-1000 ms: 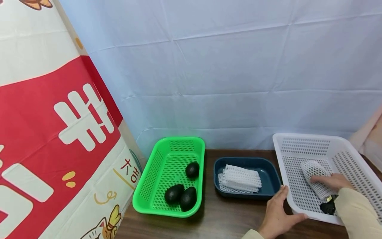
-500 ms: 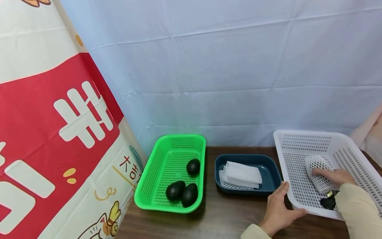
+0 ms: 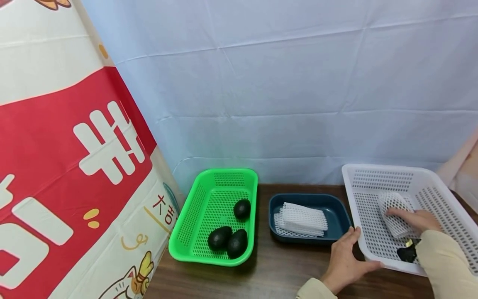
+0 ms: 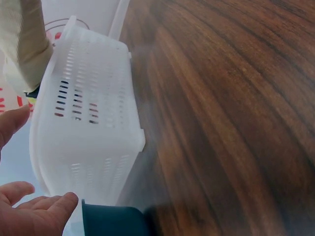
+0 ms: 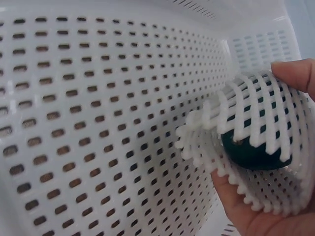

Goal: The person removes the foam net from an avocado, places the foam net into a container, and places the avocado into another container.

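A white perforated basket stands at the right of the head view. Inside it, my right hand grips an avocado in a white foam net. Through the net's open end in the right wrist view, the dark green avocado shows, with the thumb and fingers on opposite sides of the foam net. My left hand is at the basket's near left corner, fingers extended and thumb spread along the rim. In the left wrist view, its fingers lie beside the basket wall.
A dark blue tray with flat white foam nets stands left of the white basket. Farther left, a green basket holds three dark avocados. Behind the wooden table hangs a pale cloth.
The head view has shifted slightly. My right hand and the netted avocado have moved a little farther back in the white basket. The left hand stays at the corner.
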Action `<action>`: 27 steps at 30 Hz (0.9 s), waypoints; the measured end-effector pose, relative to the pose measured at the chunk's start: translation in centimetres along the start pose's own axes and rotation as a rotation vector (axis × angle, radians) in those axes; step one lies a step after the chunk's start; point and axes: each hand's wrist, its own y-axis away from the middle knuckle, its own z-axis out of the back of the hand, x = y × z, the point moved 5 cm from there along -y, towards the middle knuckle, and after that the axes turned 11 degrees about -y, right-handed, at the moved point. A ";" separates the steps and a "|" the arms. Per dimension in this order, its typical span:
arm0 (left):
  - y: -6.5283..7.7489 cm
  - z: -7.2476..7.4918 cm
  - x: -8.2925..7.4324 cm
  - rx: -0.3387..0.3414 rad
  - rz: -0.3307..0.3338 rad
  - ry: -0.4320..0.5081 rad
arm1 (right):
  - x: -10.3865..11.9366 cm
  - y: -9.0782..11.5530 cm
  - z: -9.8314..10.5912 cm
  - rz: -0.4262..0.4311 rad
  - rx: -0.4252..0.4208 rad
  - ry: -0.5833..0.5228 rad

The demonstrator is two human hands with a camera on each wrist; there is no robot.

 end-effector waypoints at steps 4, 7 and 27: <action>-0.2 0.3 0.1 0.011 0.051 0.041 | 0.8 0.3 0.3 0.022 -0.016 0.001; -0.2 0.4 0.3 0.025 0.082 0.072 | 1.3 0.6 0.4 0.015 -0.029 0.020; -0.3 2.1 1.7 -0.009 0.235 0.435 | 4.8 3.5 1.1 0.198 0.038 -0.088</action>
